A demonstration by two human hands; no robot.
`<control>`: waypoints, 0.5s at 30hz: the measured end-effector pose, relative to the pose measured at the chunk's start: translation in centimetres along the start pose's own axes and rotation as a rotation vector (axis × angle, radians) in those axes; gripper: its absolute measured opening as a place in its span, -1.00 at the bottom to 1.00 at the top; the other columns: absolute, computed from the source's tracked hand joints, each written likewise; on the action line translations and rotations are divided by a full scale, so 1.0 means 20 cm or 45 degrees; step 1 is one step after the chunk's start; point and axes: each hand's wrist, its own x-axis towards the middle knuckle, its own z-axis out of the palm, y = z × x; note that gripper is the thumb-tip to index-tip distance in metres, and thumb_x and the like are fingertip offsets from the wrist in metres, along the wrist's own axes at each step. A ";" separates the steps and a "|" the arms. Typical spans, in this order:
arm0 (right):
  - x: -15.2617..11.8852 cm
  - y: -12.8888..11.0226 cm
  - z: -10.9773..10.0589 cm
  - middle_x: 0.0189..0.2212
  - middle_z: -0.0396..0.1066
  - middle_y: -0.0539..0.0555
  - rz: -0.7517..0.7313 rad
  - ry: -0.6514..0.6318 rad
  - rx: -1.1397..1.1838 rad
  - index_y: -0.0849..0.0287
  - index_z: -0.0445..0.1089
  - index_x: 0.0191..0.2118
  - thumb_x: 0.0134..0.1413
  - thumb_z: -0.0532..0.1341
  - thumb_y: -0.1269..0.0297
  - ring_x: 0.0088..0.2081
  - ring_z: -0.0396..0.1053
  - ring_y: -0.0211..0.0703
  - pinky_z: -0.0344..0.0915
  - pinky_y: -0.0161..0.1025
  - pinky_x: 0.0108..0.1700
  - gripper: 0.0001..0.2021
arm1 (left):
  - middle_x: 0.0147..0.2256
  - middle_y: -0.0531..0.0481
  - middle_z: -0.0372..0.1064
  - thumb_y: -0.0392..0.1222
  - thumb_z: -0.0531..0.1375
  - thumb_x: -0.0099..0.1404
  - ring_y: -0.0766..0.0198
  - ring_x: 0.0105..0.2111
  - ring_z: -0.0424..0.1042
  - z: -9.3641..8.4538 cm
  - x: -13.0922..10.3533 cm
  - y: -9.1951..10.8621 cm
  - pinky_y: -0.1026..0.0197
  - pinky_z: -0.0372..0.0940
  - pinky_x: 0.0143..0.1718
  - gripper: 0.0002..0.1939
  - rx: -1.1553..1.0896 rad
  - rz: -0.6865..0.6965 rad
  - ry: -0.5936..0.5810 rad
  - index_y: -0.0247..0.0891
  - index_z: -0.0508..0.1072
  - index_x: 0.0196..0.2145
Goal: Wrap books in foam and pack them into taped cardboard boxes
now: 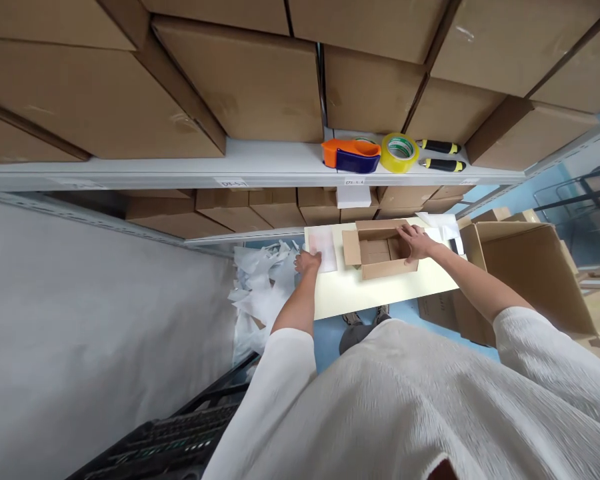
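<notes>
A small open cardboard box (390,269) lies on a pale yellow board (340,297), its left flap folded outward. My right hand (415,242) rests on the box's right end, fingers spread over its edge. At the board's left end, my left hand (308,261) touches the edge of a thin, translucent pinkish sheet or packet (324,252); its fingers are bent, and whether they grip the sheet is too small to tell. White sheets (437,223) and a small black-and-white item (457,247) lie at the board's right end.
An orange and blue tape dispenser (351,156), a yellow tape roll (399,153) and two cutters (441,165) sit on the shelf (280,150) with several cartons. White scraps (265,280) lie left of the board. A large open carton (535,280) stands at right, a black crate (175,440) lower left.
</notes>
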 end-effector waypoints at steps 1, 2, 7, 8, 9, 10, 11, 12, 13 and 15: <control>0.00 0.00 0.00 0.65 -0.41 0.26 -0.003 0.004 0.004 -0.13 -0.58 0.66 -0.25 0.47 -0.47 0.57 -0.32 0.69 0.07 0.54 0.44 0.58 | 0.30 -0.50 0.34 0.06 0.36 0.36 -0.33 0.34 0.32 0.01 0.00 0.00 -0.30 0.27 0.28 -0.38 0.010 -0.021 0.009 -0.33 0.37 0.23; -0.01 0.00 0.00 0.65 -0.41 0.26 -0.003 0.009 0.009 -0.14 -0.58 0.66 -0.25 0.48 -0.47 0.57 -0.32 0.69 0.08 0.55 0.43 0.58 | 0.31 -0.47 0.34 0.04 0.38 0.35 -0.30 0.35 0.31 0.01 0.00 0.01 -0.28 0.25 0.30 -0.36 0.015 -0.055 0.018 -0.32 0.36 0.24; -0.02 -0.01 0.00 0.65 -0.41 0.25 0.021 -0.002 0.038 -0.15 -0.58 0.66 -0.23 0.48 -0.44 0.57 -0.34 0.67 0.06 0.56 0.44 0.57 | 0.32 -0.44 0.37 -0.02 0.43 0.29 -0.27 0.38 0.30 0.02 -0.01 0.05 -0.21 0.24 0.31 -0.34 0.009 -0.143 0.037 -0.24 0.33 0.23; -0.02 -0.01 0.00 0.65 -0.42 0.24 0.023 -0.005 0.044 -0.15 -0.58 0.66 -0.23 0.48 -0.44 0.57 -0.35 0.68 0.05 0.56 0.45 0.57 | 0.31 -0.43 0.38 -0.03 0.44 0.28 -0.26 0.38 0.31 0.02 -0.01 0.06 -0.20 0.24 0.30 -0.34 0.000 -0.151 0.035 -0.23 0.32 0.23; -0.02 -0.02 0.00 0.66 -0.44 0.23 0.026 -0.010 0.050 -0.16 -0.59 0.65 -0.23 0.49 -0.43 0.57 -0.36 0.69 0.03 0.57 0.45 0.57 | 0.28 -0.43 0.41 -0.06 0.43 0.28 -0.25 0.37 0.34 0.02 -0.01 0.06 -0.19 0.24 0.29 -0.34 -0.012 -0.154 0.027 -0.24 0.31 0.23; -0.02 -0.02 0.00 0.66 -0.45 0.22 0.028 -0.015 0.058 -0.16 -0.59 0.65 -0.23 0.49 -0.43 0.57 -0.37 0.70 0.02 0.58 0.45 0.58 | 0.23 -0.41 0.45 -0.08 0.42 0.29 -0.24 0.34 0.37 0.02 -0.01 0.07 -0.18 0.25 0.27 -0.35 -0.026 -0.154 0.015 -0.25 0.29 0.23; -0.01 -0.02 0.00 0.66 -0.45 0.22 0.030 -0.020 0.066 -0.16 -0.59 0.65 -0.24 0.49 -0.43 0.57 -0.39 0.71 0.00 0.58 0.46 0.58 | 0.17 -0.38 0.50 -0.11 0.41 0.30 -0.23 0.30 0.42 0.02 -0.01 0.07 -0.17 0.24 0.25 -0.37 -0.043 -0.151 -0.001 -0.27 0.28 0.22; -0.01 -0.02 0.00 0.66 -0.46 0.21 0.033 -0.025 0.074 -0.16 -0.58 0.66 -0.25 0.50 -0.43 0.57 -0.40 0.72 -0.01 0.58 0.46 0.59 | 0.11 -0.36 0.53 -0.13 0.39 0.32 -0.22 0.26 0.45 0.01 -0.01 0.07 -0.18 0.24 0.24 -0.40 -0.064 -0.138 -0.028 -0.30 0.29 0.20; -0.01 -0.02 0.00 0.66 -0.46 0.21 0.036 -0.028 0.081 -0.16 -0.58 0.66 -0.26 0.50 -0.43 0.57 -0.41 0.73 -0.02 0.58 0.47 0.59 | 0.06 -0.34 0.55 -0.13 0.38 0.32 -0.23 0.23 0.47 0.01 -0.01 0.06 -0.21 0.24 0.23 -0.46 -0.085 -0.116 -0.061 -0.32 0.31 0.16; -0.01 -0.02 0.00 0.66 -0.45 0.20 0.039 -0.028 0.087 -0.15 -0.56 0.66 -0.26 0.50 -0.44 0.58 -0.43 0.72 -0.03 0.58 0.48 0.59 | 0.02 -0.32 0.56 -0.13 0.38 0.32 -0.25 0.21 0.47 -0.01 0.00 0.04 -0.24 0.24 0.23 -0.59 -0.118 -0.063 -0.127 -0.30 0.40 0.05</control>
